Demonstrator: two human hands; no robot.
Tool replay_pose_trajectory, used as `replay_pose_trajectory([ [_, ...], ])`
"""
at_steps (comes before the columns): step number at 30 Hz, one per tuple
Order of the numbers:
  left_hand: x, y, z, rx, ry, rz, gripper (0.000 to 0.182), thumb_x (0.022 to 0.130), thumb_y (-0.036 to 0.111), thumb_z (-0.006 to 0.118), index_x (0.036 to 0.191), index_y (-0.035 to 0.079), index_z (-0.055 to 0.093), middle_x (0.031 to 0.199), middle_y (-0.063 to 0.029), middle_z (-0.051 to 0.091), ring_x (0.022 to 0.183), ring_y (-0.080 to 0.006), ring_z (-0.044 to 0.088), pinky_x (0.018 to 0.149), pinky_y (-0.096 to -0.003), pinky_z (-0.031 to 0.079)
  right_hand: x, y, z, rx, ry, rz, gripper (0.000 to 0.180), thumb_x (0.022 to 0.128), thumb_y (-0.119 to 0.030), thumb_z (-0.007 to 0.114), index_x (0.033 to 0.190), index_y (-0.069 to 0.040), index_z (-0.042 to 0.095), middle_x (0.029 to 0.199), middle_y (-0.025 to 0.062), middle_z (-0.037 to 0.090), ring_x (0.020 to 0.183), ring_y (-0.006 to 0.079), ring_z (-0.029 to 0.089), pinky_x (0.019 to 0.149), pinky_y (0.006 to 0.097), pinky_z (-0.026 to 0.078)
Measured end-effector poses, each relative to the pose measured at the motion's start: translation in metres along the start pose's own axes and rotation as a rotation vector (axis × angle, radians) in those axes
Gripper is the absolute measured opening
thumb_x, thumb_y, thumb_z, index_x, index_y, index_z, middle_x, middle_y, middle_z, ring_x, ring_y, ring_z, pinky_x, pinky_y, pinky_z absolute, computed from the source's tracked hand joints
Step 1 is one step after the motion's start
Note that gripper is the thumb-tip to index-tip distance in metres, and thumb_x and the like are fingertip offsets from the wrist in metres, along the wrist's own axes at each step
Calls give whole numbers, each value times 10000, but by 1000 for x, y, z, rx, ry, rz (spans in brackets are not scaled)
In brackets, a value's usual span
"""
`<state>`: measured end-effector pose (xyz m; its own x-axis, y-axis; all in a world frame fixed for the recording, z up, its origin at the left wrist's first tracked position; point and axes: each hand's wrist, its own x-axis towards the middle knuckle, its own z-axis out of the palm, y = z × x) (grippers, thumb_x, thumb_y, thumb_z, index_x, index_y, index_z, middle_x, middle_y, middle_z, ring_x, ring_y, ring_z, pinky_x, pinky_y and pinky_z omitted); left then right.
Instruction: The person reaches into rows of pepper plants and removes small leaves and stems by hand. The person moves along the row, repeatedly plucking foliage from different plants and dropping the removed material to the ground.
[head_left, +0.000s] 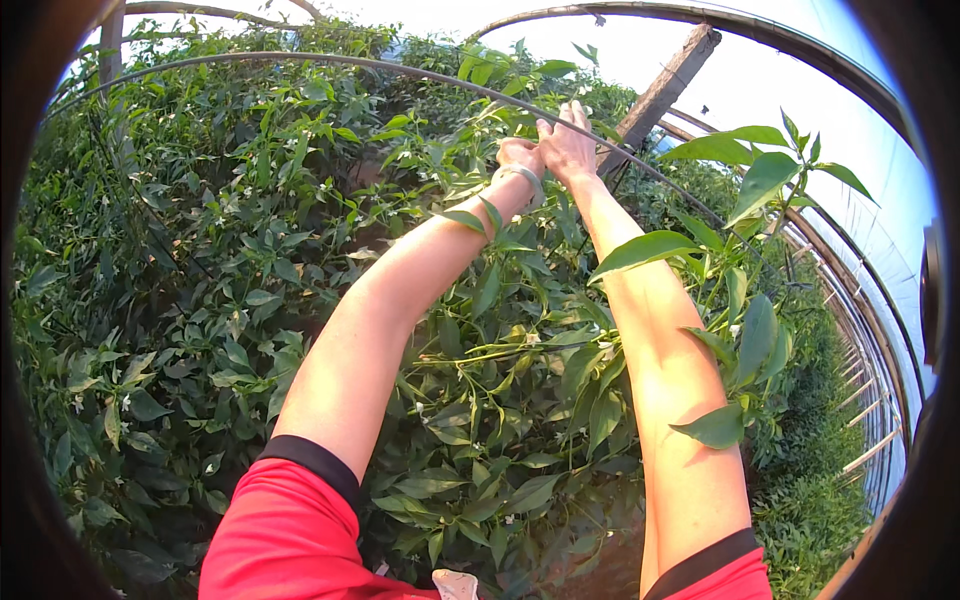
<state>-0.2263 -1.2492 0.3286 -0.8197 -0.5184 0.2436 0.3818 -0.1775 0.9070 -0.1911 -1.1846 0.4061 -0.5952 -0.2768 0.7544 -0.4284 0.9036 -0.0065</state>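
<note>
Both my arms reach up and forward among leafy pepper plants (480, 292) with small white flowers. My left hand (521, 155), with a pale bracelet (531, 182) at the wrist, has its fingers curled; whether it grips a stem cannot be made out. Just right of it, and close against it, my right hand (568, 142) has some fingers stretched upward beside the leaves. A thin dark rod or cable (420, 73) curves across the view and passes in front of my right hand. Leafy shoots lie across both forearms.
A rough post (660, 86) leans at the right behind my right hand, under a curved greenhouse rib (750, 16). A tall pepper shoot (765, 180) stands near my right forearm. Plastic sheeting (877, 225) and several ribs run down the right side. Dense plants fill the left.
</note>
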Motion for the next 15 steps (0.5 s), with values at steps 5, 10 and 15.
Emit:
replay_pose_trajectory([
  [5, -41, 40, -1, 105, -119, 76, 236, 791, 185, 716, 939, 8, 761, 792, -170, 729, 717, -288, 713, 754, -361, 573, -21, -3, -39, -155, 243, 233, 411, 922, -364, 571, 1090, 10, 606, 1177, 173, 565, 1100, 317, 582, 891, 501, 472],
  [10, -85, 61, -60, 107, -185, 252, 263, 818, 88, 681, 1059, -5, 726, 912, -162, 733, 777, -278, 709, 767, -356, 566, -21, -47, -71, 87, 320, 465, 315, 898, -310, 560, 1003, -13, 581, 1126, 180, 548, 1026, 346, 606, 871, 496, 495],
  [15, -246, 92, -172, 235, -381, 521, 219, 848, 99, 688, 1041, 5, 732, 1199, -180, 671, 980, -320, 679, 850, -363, 541, -48, -61, -98, 251, 407, 348, 253, 848, -252, 618, 918, -11, 647, 897, 196, 691, 846, 363, 676, 776, 441, 529],
])
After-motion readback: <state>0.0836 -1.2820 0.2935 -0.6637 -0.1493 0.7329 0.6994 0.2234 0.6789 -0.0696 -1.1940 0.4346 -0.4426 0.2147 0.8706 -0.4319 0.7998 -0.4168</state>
